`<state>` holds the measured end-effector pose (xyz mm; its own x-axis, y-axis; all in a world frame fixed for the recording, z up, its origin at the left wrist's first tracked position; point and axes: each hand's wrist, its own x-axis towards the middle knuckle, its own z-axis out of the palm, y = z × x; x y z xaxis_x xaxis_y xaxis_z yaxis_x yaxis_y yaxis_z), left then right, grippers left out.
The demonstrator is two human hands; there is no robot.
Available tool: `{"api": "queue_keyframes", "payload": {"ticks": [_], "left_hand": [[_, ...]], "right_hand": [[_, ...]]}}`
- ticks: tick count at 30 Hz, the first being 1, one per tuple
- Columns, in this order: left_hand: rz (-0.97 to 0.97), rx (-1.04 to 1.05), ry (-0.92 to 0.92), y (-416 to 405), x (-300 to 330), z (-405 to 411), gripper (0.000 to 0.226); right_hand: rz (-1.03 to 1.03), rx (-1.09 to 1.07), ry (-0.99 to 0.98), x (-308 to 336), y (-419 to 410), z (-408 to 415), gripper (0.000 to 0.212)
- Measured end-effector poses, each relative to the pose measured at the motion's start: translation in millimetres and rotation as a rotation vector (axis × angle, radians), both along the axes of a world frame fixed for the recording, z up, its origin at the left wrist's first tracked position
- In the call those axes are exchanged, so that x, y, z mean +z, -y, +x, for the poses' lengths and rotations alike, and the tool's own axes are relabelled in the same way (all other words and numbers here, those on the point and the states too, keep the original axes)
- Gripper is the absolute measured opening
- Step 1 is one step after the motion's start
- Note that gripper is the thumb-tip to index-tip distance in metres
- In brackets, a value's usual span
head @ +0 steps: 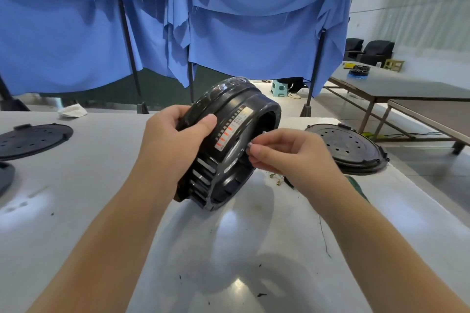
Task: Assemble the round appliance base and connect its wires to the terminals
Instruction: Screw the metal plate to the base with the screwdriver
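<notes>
**Presently: base held on edge, wiring step in hand**

We find the round black plastic appliance base (229, 142) tipped up on its rim on the glossy white table (229, 249), its lower edge touching the surface and its open side turned to our right. Our left hand (175, 142) grasps the upper rim, thumb curled over the outer wall beside the printed label strip (230, 128). Our right hand (287, 152) pinches a small metal piece (250, 146) at the mouth of the base; whether it is a terminal or a wire end we cannot tell.

We judge the base rigid and fairly light, though its glossy wall may slip; the slotted rim offers the surer hold.

As a container, the base shows only a dark interior; its contents are hidden. Small brass connectors (277, 180) lie loose on the table just beside it. Two perforated black round plates (353, 147) (33, 138) rest flat, well apart.
</notes>
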<state>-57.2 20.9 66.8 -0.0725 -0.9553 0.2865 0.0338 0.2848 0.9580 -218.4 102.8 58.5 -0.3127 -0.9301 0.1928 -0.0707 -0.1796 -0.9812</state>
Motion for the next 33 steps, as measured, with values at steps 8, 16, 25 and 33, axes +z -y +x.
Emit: {"api": "queue_keyframes", "payload": {"ticks": [8,16,25,33], "left_hand": [[0.002,-0.016,-0.028,-2.6,-0.4,-2.2,0.008],[-0.031,-0.015,-0.007,-3.8,-2.8,-4.8,0.008],[-0.045,-0.019,0.030,-5.6,-3.1,-5.9,0.007],[-0.114,-0.018,0.100,-10.0,-3.6,-7.9,0.006]], "right_hand": [[-0.034,0.035,0.117,-0.3,-0.4,12.6,0.007],[-0.076,-0.021,0.040,-2.9,0.1,13.5,0.004],[-0.140,-0.014,-0.044,-8.7,4.5,8.3,0.006],[-0.089,0.048,0.017,-15.8,7.7,2.6,0.007]]}}
